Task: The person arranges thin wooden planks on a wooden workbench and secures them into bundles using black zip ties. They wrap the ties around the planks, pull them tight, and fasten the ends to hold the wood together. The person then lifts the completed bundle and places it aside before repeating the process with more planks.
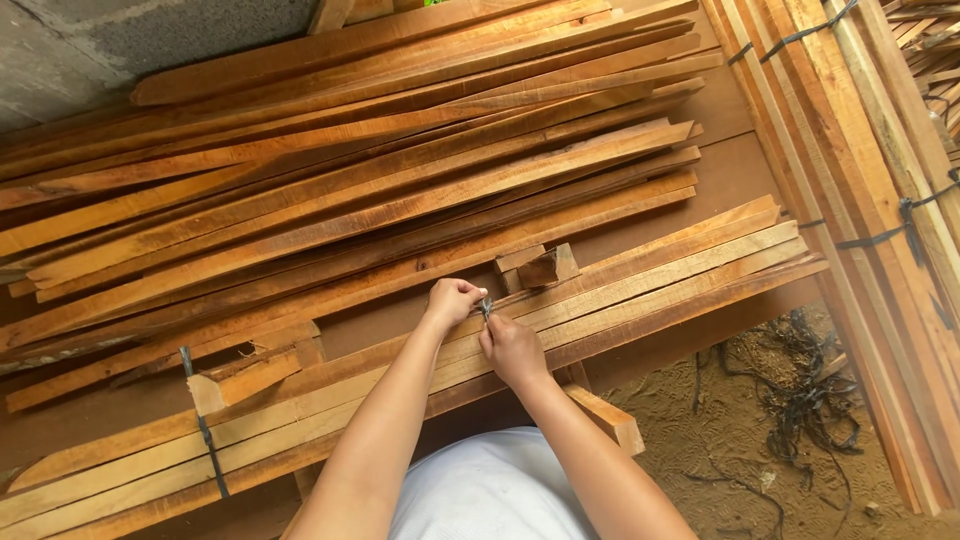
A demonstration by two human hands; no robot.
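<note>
Head view, looking down over the person's white shirt (490, 490) at six o'clock. Both forearms reach toward twelve o'clock and meet just left of frame centre. The left hand (452, 300) is closed in a loose fist, its thumb and fingers pressed together on the upper end of a dark strap (486, 306); the right hand (512, 350) closes on the lower end, fingers curled and pinching. The strap end stands between the two hands, drawn taut, apparently so that it can be pulled snug.

The hands rest on a flat bundle of long wooden slats (640, 275) that runs from eight o'clock to two o'clock across a brown board tabletop (735, 170). A second dark band (205, 435) already crosses the same bundle at eight o'clock, suggesting that ties are spaced along its length to hold the slats side by side. Two short offcut blocks (540, 265) lie just beyond the hands, touching the bundle.

Farther, from nine to one o'clock, a loose stack of slats (380, 150) lies fanned. At three o'clock, already-strapped bundles (860, 200) lean steeply. At four o'clock, discarded strapping (805, 400) lies on the sandy floor (720, 450).
</note>
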